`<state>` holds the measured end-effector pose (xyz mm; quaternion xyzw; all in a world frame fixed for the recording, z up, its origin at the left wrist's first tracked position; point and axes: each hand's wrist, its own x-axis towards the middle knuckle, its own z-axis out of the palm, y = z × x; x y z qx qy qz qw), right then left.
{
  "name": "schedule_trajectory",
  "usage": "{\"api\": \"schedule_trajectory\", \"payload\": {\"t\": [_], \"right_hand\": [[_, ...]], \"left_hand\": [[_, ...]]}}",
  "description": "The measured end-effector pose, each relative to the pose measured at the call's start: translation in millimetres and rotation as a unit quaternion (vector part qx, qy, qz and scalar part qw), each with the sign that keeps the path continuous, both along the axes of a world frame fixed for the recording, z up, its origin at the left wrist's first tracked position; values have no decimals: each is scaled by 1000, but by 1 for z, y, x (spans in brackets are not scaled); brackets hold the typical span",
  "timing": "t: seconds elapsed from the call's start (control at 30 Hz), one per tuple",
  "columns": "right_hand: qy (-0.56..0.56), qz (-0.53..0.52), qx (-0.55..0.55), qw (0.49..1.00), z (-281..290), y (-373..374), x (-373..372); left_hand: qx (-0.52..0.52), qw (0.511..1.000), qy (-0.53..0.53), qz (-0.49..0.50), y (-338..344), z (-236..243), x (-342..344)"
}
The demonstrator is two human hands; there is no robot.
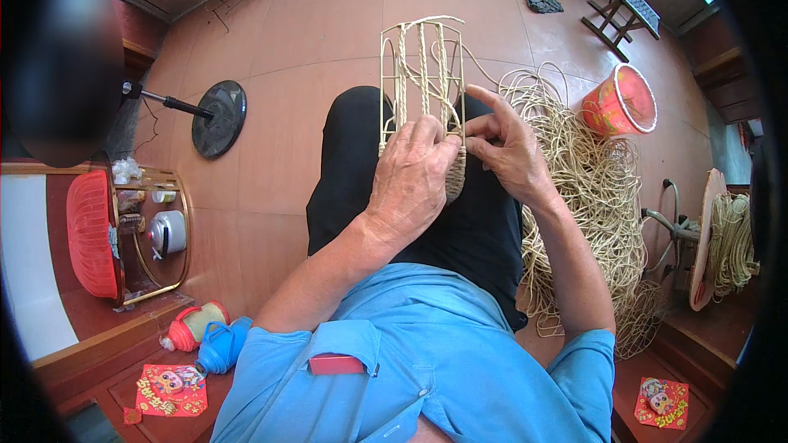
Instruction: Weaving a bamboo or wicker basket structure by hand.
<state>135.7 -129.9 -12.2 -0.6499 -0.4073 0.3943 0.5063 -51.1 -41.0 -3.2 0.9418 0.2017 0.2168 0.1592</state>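
A long narrow wire frame (382,66) rests against my lap, partly wound with pale cord. Lengthwise strands of twisted cord (424,66) run along it, and its near end has a tightly woven band (455,183). My left hand (413,172) lies over the frame with its fingers curled round the woven part. On the frame's right edge, the thumb and bent fingers of my right hand (513,152) close together while its index finger sticks out. What sits between those fingertips is too small to make out. A loose cord end crosses the frame's far end.
A large tangled heap of cord (587,189) covers the floor at my right, beside a red bucket (617,102). Farther off stand a small stool (628,16) and a black bag (542,1). A round black stand base (220,119) and a rack with a red basket (89,234) are left.
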Motion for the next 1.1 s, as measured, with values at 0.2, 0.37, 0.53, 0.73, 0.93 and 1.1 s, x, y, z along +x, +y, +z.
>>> {"api": "schedule_trajectory", "payload": {"t": [0.2, 0.37, 0.53, 0.73, 0.93, 1.1], "right_hand": [[15, -34, 17, 999, -8, 1, -5], [57, -140, 43, 988, -12, 0, -27], [265, -207, 72, 939, -23, -5, -38], [270, -185, 68, 943, -23, -8, -42], [232, -154, 13, 960, -11, -11, -32], [314, -160, 15, 936, -7, -14, -32]], "left_hand": [[-93, 993, -77, -10, 6, -2, -8], [-214, 963, -165, 20, 8, -2, -14], [-265, 942, -201, 37, 6, -2, -15], [-321, 920, -217, 48, 9, -5, -17], [-318, 923, -210, 48, 10, -2, -18], [-326, 920, -213, 43, 12, -4, -20]]}}
